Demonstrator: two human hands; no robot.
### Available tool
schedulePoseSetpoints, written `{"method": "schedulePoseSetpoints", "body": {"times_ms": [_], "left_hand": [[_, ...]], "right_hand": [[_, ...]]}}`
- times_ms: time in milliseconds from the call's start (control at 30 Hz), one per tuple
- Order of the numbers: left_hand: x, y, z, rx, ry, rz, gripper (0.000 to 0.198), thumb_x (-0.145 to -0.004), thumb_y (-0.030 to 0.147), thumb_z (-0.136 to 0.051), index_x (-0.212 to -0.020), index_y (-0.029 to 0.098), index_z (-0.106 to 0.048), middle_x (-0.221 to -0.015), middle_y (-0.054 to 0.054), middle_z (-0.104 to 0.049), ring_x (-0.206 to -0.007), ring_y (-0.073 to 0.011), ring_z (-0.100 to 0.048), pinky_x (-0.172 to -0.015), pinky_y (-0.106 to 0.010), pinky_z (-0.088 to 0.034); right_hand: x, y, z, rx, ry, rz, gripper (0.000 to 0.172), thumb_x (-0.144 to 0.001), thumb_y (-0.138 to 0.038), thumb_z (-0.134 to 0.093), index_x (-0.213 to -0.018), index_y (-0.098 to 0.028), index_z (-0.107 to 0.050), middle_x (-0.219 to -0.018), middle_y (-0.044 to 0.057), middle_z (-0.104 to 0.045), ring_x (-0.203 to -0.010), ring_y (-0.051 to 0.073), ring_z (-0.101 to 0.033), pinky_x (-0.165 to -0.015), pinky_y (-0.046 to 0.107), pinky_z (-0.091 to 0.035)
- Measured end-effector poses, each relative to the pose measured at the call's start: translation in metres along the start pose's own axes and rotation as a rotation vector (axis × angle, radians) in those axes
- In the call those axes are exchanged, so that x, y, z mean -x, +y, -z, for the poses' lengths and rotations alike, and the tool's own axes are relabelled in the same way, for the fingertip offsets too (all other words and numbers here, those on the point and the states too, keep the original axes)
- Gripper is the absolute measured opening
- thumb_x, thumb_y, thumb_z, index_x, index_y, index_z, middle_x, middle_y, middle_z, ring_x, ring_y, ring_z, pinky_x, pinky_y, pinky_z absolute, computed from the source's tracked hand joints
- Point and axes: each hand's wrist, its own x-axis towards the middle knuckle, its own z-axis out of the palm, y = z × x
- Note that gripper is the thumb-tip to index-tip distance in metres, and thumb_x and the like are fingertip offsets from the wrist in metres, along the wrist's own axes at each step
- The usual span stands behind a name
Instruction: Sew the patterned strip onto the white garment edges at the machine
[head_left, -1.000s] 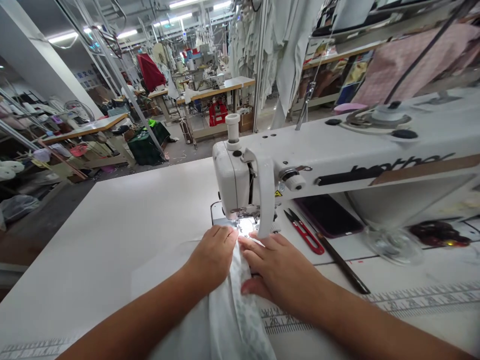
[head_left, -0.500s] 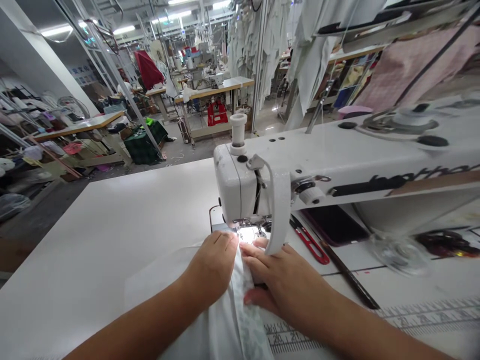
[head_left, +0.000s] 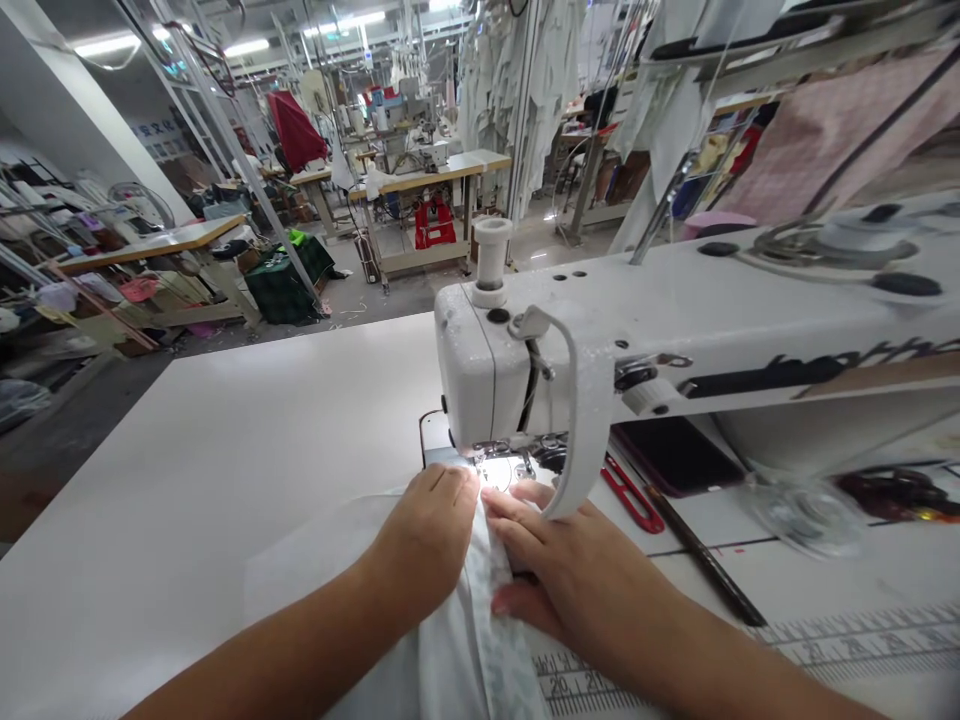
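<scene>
A white sewing machine [head_left: 675, 330] stands on a white table [head_left: 225, 450]. White fabric with a patterned strip [head_left: 480, 640] runs from the front edge up to the lit needle area [head_left: 499, 468]. My left hand [head_left: 427, 535] lies on the fabric left of the seam, fingers curled and pressed down. My right hand [head_left: 562, 565] rests flat on the fabric to the right, fingertips by the presser foot. A white tape [head_left: 589, 420] hangs in a loop from the machine head over my right hand.
Red thread snips [head_left: 634, 500], a dark phone [head_left: 679, 455] and a black pen [head_left: 705, 560] lie under the machine arm. A clear dish [head_left: 806, 510] sits further right. Ruler markings [head_left: 825, 640] run along the table edge. Other workstations and hanging garments fill the background.
The view has shifted closer to the machine head. Both hands stay on the fabric at the needle, barely moved.
</scene>
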Motion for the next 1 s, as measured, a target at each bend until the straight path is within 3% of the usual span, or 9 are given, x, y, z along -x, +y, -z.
{"method": "schedulePoseSetpoints", "body": {"times_ms": [200,467,700,833,1000], "left_hand": [[0.0023,-0.0001,-0.0015,0.036,0.0,0.011,0.022,-0.079,-0.001,-0.041,-0.076,0.019,-0.049,-0.077,-0.005,-0.05,-0.075,-0.0217,-0.05,-0.07,-0.04,-0.049],[0.0029,0.0004,-0.0016,0.056,-0.027,0.04,0.026,-0.08,-0.003,-0.037,-0.078,0.018,-0.052,-0.08,-0.006,-0.053,-0.075,-0.0217,-0.05,-0.072,-0.041,-0.05],[0.0028,-0.002,-0.0038,0.119,-0.017,0.036,0.028,-0.083,-0.003,-0.037,-0.087,0.016,-0.056,-0.086,-0.007,-0.057,-0.081,-0.021,-0.051,-0.075,-0.04,-0.052],[0.0034,-0.0029,-0.0039,0.105,0.022,0.018,0.027,-0.085,-0.001,-0.038,-0.1,0.013,-0.057,-0.094,-0.011,-0.06,-0.094,-0.0255,-0.055,-0.077,-0.043,-0.053],[0.0045,-0.0016,-0.0041,0.066,0.01,0.009,0.026,-0.086,0.0,-0.039,-0.097,0.014,-0.057,-0.096,-0.011,-0.061,-0.097,-0.0264,-0.056,-0.081,-0.045,-0.054]], "right_hand": [[0.0015,0.0009,-0.0026,-0.009,0.006,-0.005,0.037,-0.084,-0.046,-0.066,-0.104,-0.015,-0.066,-0.111,0.013,-0.068,-0.115,0.035,-0.054,-0.091,0.053,-0.048],[0.0011,0.0002,0.0019,-0.044,-0.052,-0.038,0.032,-0.086,-0.045,-0.065,-0.101,-0.017,-0.065,-0.13,0.011,-0.06,-0.112,0.032,-0.056,-0.091,0.05,-0.047],[0.001,0.0,0.0039,-0.045,-0.051,-0.043,0.039,-0.088,-0.049,-0.061,-0.112,-0.018,-0.062,-0.134,0.01,-0.058,-0.11,0.03,-0.057,-0.089,0.048,-0.047],[0.0004,0.0002,0.0051,-0.041,-0.059,-0.04,0.046,-0.088,-0.051,-0.06,-0.118,-0.016,-0.059,-0.139,0.01,-0.054,-0.109,0.03,-0.057,-0.09,0.048,-0.046],[0.0031,-0.0007,0.003,-0.008,-0.013,-0.009,0.046,-0.086,-0.048,-0.064,-0.115,-0.013,-0.061,-0.135,0.01,-0.057,-0.111,0.031,-0.055,-0.091,0.048,-0.046]]}}
